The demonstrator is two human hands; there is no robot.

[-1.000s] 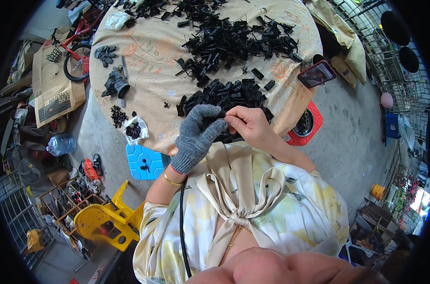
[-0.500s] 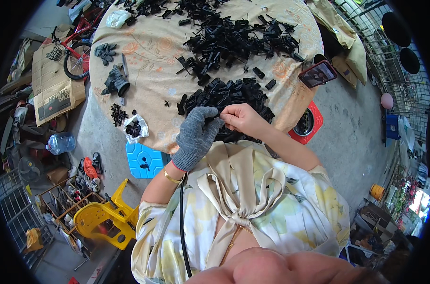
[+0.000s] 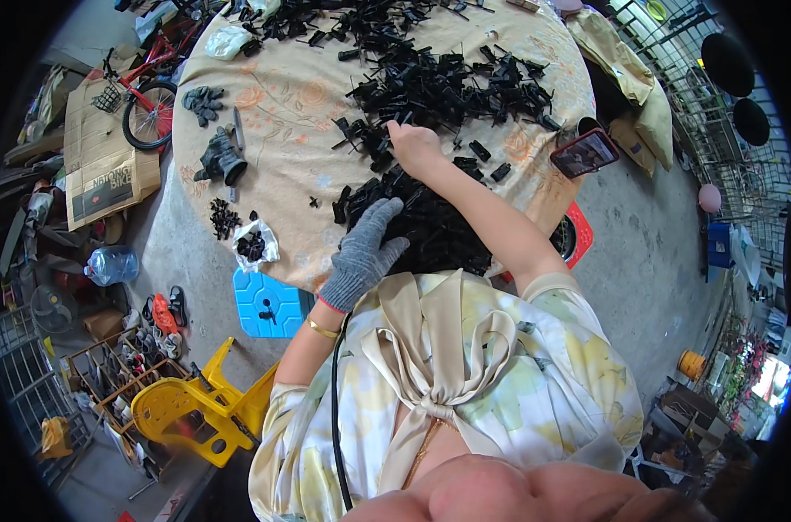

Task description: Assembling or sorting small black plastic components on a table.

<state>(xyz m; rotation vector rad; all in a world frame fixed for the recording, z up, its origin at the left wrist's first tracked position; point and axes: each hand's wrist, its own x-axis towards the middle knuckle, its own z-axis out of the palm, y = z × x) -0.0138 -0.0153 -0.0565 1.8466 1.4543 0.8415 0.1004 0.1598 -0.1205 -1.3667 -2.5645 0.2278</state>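
Note:
My left hand (image 3: 367, 254), in a grey knit glove, lies at the near left edge of a heap of small black plastic parts (image 3: 443, 228). Its fingers are stretched and the thumb stands apart, with nothing visible in them. My bare right hand (image 3: 417, 150) reaches over that heap to the near edge of a wider spread of black parts with thin stems (image 3: 430, 83). Its fingers are drawn together at the parts; whatever is between the fingertips is too small to make out.
On the round table's flowered cloth (image 3: 282, 174) lie dark gloves (image 3: 221, 157), a white wrapper of small black pieces (image 3: 254, 245) and a propped phone (image 3: 584, 154). A blue stool (image 3: 269, 304) and a yellow chair (image 3: 195, 409) stand at the left, a red stool (image 3: 578, 233) at the right.
My hands have parted. The right hand has moved forward from beside the left to the farther spread of parts. My left hand's fingers have spread from their pinch, and it has lowered slightly.

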